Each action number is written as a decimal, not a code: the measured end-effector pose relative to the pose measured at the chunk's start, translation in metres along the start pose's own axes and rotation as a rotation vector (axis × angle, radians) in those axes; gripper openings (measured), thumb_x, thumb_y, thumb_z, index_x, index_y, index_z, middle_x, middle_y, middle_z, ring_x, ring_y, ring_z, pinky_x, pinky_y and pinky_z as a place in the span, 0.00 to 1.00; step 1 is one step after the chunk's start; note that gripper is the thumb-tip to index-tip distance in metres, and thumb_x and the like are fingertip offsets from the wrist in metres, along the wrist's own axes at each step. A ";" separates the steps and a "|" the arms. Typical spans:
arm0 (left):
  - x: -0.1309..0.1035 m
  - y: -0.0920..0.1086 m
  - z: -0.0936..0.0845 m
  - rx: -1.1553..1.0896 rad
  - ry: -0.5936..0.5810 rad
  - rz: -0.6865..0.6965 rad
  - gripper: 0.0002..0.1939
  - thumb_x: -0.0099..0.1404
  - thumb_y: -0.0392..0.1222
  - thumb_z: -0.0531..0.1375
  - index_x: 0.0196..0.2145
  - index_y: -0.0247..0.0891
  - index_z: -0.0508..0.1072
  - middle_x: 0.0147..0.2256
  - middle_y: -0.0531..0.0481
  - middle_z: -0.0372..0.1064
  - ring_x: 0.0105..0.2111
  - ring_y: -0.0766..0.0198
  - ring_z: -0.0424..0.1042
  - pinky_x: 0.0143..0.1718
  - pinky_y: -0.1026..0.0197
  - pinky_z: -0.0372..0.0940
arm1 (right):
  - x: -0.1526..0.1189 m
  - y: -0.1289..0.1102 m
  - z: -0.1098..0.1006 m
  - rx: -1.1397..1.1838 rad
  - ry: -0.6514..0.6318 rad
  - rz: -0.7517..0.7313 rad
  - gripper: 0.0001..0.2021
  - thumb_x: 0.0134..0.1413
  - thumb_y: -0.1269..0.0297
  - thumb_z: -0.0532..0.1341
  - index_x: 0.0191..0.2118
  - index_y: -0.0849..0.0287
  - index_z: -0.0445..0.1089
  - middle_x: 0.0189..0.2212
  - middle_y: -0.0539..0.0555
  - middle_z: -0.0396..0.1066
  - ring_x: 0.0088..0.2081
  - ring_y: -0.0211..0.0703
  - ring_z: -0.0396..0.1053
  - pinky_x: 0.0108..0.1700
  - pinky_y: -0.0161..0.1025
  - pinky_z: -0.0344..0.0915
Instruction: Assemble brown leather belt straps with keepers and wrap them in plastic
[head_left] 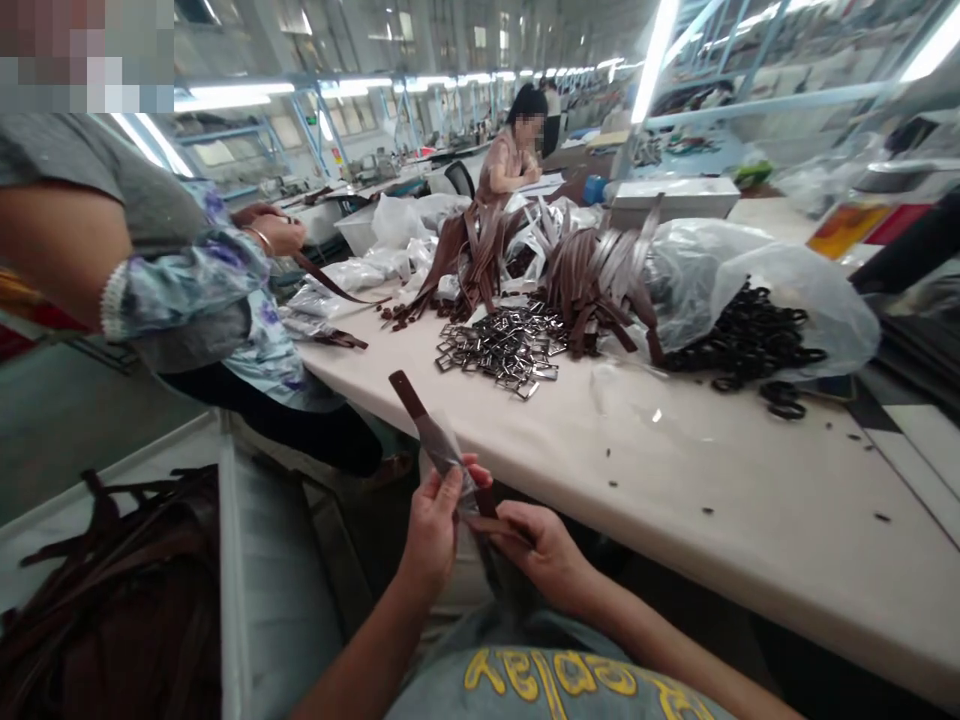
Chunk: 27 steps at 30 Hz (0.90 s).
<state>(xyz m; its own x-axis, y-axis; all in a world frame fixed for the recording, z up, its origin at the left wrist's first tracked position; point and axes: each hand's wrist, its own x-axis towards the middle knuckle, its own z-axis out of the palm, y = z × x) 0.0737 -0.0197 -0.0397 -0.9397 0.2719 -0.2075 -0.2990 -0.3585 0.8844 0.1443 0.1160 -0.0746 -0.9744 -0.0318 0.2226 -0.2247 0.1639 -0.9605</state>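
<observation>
Across the shirt point(517, 655), yellow "Replay"

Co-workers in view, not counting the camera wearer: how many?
3: one person close at left, one person beyond the table, and one person partly hidden just behind. More may be hidden farther back.

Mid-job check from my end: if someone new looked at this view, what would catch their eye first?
Probably the glinting heap of metal buckles near the middle of the pale table, with bundled brown straps just behind it. To its right, black fittings spill from a clear plastic bag. In the foreground, the left grip and right grip hold a brown strap partly covered in clear plastic.
</observation>
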 end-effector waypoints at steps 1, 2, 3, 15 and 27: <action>-0.002 -0.003 0.000 0.094 -0.052 -0.007 0.22 0.57 0.56 0.70 0.41 0.35 0.80 0.35 0.45 0.78 0.37 0.59 0.76 0.41 0.62 0.69 | 0.002 -0.002 -0.005 -0.008 0.033 -0.020 0.27 0.68 0.42 0.57 0.25 0.58 0.60 0.24 0.47 0.57 0.27 0.40 0.55 0.29 0.35 0.53; -0.005 -0.005 0.001 0.184 -0.109 -0.016 0.21 0.58 0.56 0.69 0.39 0.35 0.81 0.36 0.44 0.79 0.38 0.57 0.76 0.43 0.61 0.69 | 0.003 -0.003 -0.010 -0.006 0.055 -0.039 0.26 0.68 0.42 0.58 0.26 0.59 0.63 0.25 0.48 0.61 0.27 0.40 0.58 0.30 0.35 0.55; -0.006 -0.006 0.002 0.257 -0.158 -0.021 0.20 0.58 0.55 0.69 0.39 0.35 0.81 0.37 0.43 0.79 0.40 0.55 0.76 0.45 0.60 0.68 | 0.003 -0.004 -0.015 0.002 0.065 -0.054 0.25 0.68 0.43 0.59 0.28 0.59 0.66 0.27 0.50 0.64 0.29 0.42 0.61 0.32 0.35 0.59; -0.016 -0.042 0.004 0.563 -0.359 0.010 0.17 0.65 0.54 0.63 0.39 0.38 0.82 0.39 0.44 0.76 0.41 0.54 0.71 0.46 0.60 0.64 | 0.009 -0.032 -0.061 0.368 0.137 0.127 0.24 0.62 0.42 0.64 0.43 0.63 0.76 0.32 0.54 0.70 0.29 0.41 0.66 0.28 0.33 0.64; 0.005 0.005 -0.018 0.543 -0.514 0.135 0.22 0.62 0.53 0.66 0.48 0.38 0.79 0.36 0.45 0.72 0.28 0.64 0.66 0.31 0.63 0.66 | -0.003 -0.045 -0.078 -0.185 -0.288 0.131 0.15 0.60 0.71 0.63 0.24 0.60 0.58 0.19 0.42 0.52 0.22 0.33 0.48 0.24 0.32 0.45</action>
<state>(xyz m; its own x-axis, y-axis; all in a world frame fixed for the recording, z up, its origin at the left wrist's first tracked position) 0.0647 -0.0363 -0.0434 -0.7268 0.6866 0.0200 0.0614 0.0358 0.9975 0.1578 0.1861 -0.0192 -0.9625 -0.2705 0.0186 -0.1189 0.3594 -0.9256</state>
